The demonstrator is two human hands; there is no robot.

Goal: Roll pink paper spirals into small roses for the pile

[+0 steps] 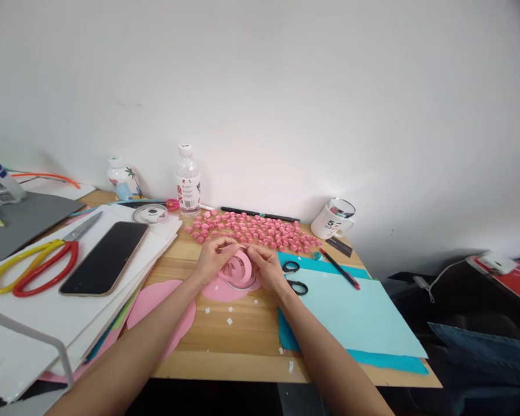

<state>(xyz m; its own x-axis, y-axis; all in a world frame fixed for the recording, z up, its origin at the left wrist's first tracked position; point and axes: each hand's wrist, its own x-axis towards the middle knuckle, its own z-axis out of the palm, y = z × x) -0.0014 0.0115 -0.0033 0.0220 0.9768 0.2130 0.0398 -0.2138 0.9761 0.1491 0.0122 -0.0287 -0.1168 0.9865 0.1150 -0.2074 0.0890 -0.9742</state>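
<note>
Between both hands hangs a coiled pink paper strip (242, 269), its loops dangling above the table. My left hand (215, 258) pinches the strip near its top with thumb and fingers. My right hand (265, 264) pinches the same strip a little to the right, fingertips close to the left ones. Below lies a pink paper piece (219, 293) with a rounded edge, and a clear ring-shaped thing partly hidden by the loops. Another pink paper cutout (173, 297) is under my left forearm. Behind the hands, several small pink paper rolls (260, 228) are spread out.
Black-handled scissors (299, 287) lie on light blue paper (351, 312) at right, beside a pen (340, 268). A mug (333, 218) and a bottle (188, 182) stand by the wall. Left, a phone (106, 257) and large scissors (47, 257) rest on a paper stack (21, 335).
</note>
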